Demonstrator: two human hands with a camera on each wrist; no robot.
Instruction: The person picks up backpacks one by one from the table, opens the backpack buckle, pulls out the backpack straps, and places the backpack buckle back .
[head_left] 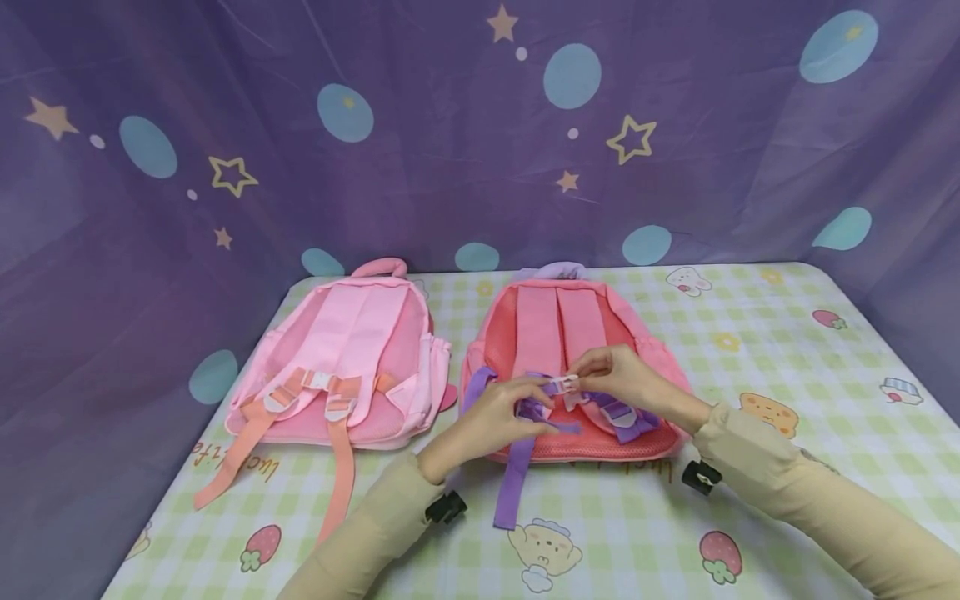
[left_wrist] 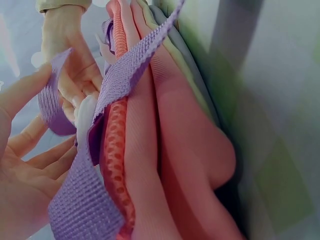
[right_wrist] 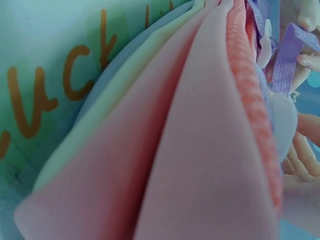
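Observation:
A coral-pink backpack (head_left: 495,333) lies with its strap side up. Over its lower part, my right hand (head_left: 622,382) pinches a white plastic buckle (head_left: 564,384) between thumb and fingertips. Just left of it, my left hand (head_left: 501,417) holds a purple webbing strap (head_left: 564,427) near its end. In the left wrist view this purple strap (left_wrist: 55,102) curls beside the left thumb. Another purple strap (head_left: 514,483) hangs down over the backpack's front edge. Part of the buckle is hidden behind the fingers.
To the left lies a light-pink backpack (head_left: 348,333) with orange straps (head_left: 341,467) and a white buckle (head_left: 320,380). Both bags rest on a green-checked tablecloth (head_left: 622,533). A purple curtain (head_left: 450,167) hangs behind the table.

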